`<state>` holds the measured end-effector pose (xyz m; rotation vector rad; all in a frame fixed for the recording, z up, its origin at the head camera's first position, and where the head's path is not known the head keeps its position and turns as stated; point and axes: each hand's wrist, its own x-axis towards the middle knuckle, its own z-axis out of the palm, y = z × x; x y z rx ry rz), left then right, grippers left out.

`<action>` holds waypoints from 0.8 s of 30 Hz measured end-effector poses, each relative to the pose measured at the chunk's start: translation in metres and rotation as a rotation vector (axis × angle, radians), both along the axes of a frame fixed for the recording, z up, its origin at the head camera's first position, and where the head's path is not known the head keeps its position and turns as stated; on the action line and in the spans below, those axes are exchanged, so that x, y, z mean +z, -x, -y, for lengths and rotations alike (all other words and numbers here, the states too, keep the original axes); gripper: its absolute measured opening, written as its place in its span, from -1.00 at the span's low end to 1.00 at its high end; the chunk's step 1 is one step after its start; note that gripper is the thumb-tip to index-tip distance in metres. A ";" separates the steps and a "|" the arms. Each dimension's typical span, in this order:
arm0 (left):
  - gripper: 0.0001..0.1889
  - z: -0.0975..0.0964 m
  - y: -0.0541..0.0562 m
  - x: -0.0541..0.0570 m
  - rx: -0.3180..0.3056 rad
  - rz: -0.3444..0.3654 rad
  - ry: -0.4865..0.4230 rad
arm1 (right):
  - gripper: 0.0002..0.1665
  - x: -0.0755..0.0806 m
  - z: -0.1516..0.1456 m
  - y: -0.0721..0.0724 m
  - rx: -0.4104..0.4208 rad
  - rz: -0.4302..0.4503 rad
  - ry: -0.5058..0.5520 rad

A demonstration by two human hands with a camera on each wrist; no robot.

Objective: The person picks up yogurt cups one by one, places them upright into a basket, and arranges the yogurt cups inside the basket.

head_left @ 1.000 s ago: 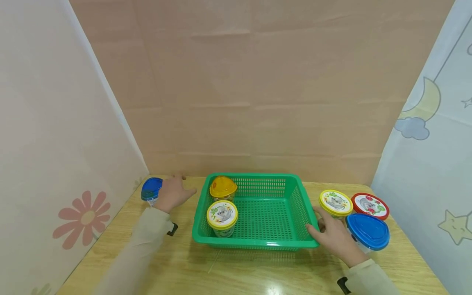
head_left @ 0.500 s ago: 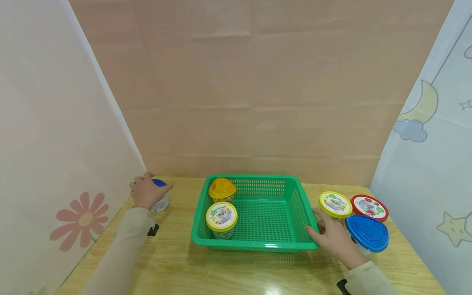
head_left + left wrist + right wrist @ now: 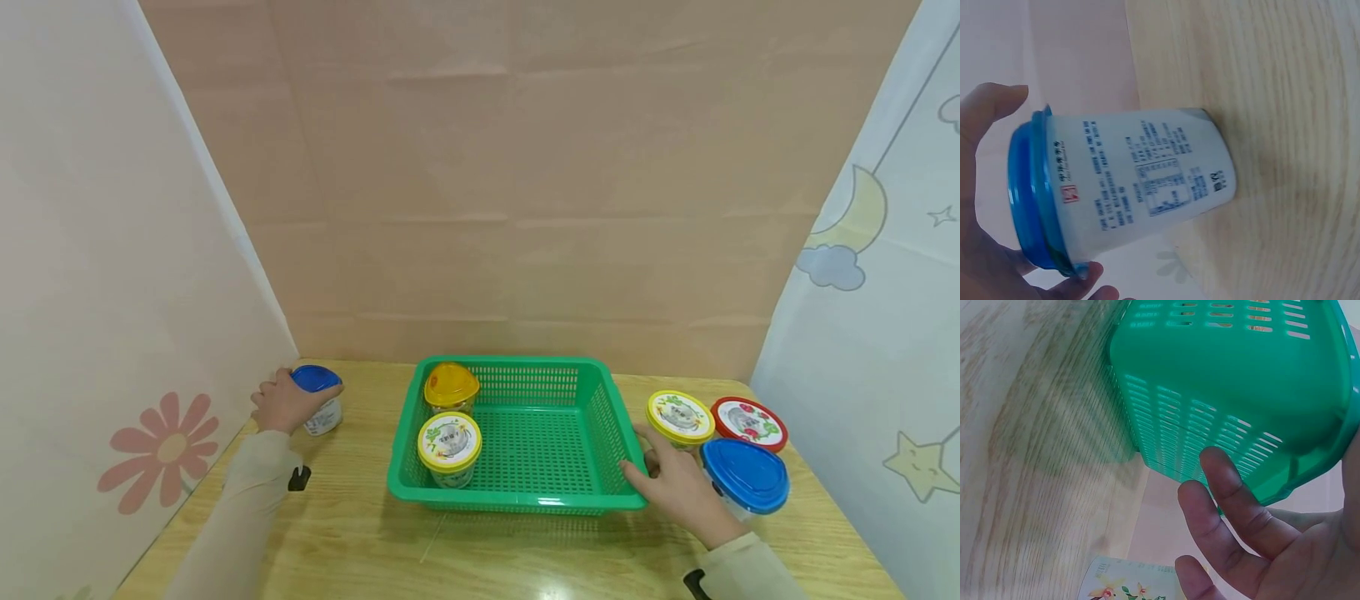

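Left hand (image 3: 285, 406) around the lid of the blue-lidded cup (image 3: 1141, 169), thumb and fingers spread wide; thumb tip clear of the lid in the wrist view, fingertips at the rim's underside, firm grip can't tell. Cup upright on the wood table (image 3: 375, 542), left of the green basket (image 3: 517, 500), well apart from it. White side has blue Chinese print in columns, a boxed table like a nutrition panel, red square stamp with a short line of dark characters beside it; too blurred to read surely.

Right hand (image 3: 678, 492) holds the basket's right rim, thumb over the edge, fingers against the outside wall. In basket, left side: orange-lidded cup (image 3: 452, 383) at back, yellow-lidded cup (image 3: 450, 442) in front, lid label white with green and yellow plant art, dark characters, unreadable.

Right of basket: another yellow-lidded tub (image 3: 679, 417), similar label; red-lidded tub (image 3: 748, 422), label with red and green art; blue-lidded tub (image 3: 745, 475), top plain blue. No brand legible on any lid
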<state>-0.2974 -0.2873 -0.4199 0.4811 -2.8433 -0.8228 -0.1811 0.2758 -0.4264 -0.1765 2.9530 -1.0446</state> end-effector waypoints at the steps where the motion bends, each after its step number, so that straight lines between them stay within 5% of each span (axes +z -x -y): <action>1: 0.28 0.001 0.000 -0.002 -0.002 0.004 -0.012 | -0.20 0.000 0.000 0.000 -0.001 0.001 0.000; 24: 0.22 0.013 0.002 -0.009 -0.059 0.005 -0.142 | -0.18 -0.001 0.000 0.001 -0.003 -0.003 -0.005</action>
